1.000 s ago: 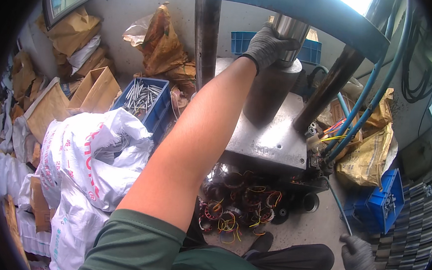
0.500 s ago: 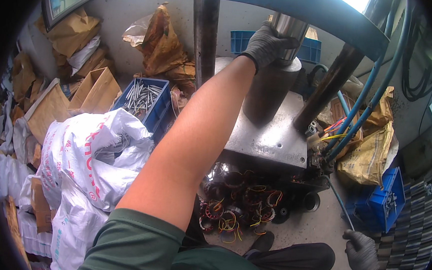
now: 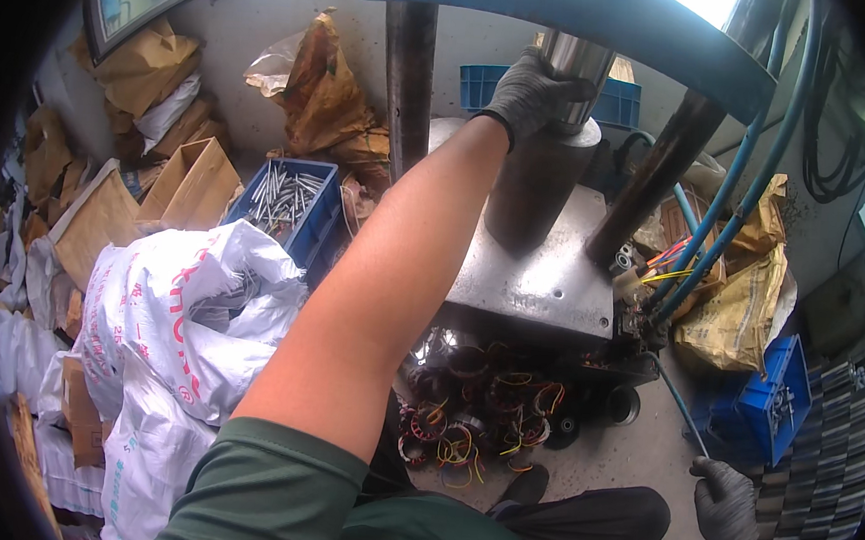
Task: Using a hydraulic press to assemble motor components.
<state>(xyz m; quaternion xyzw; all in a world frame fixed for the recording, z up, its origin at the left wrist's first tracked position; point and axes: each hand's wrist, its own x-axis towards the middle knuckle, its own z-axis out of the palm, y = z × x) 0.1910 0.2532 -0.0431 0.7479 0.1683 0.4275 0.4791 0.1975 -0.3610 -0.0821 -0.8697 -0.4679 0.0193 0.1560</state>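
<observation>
In a grey glove, my left hand [image 3: 533, 94] reaches far forward and is wrapped round a shiny metal cylinder [image 3: 578, 62] under the blue top beam [image 3: 571, 9] of a press. Below that cylinder stands a wider dark steel cylinder [image 3: 538, 192] on the press's flat metal table [image 3: 541, 290]. At the lower right, my right hand [image 3: 724, 511], gloved too, is closed on the end of a long thin lever [image 3: 680, 403]. This lever runs up to the press's right side. The far side of the left hand's grip is hidden.
Wound motor stators [image 3: 462, 428] with coloured wires lie on the floor under the press. A blue crate of metal shafts [image 3: 287, 200] and white woven sacks [image 3: 162, 341] are on the left. Blue hoses [image 3: 748, 207], another blue crate [image 3: 776, 399] and stacked metal parts [image 3: 825, 463] line the right.
</observation>
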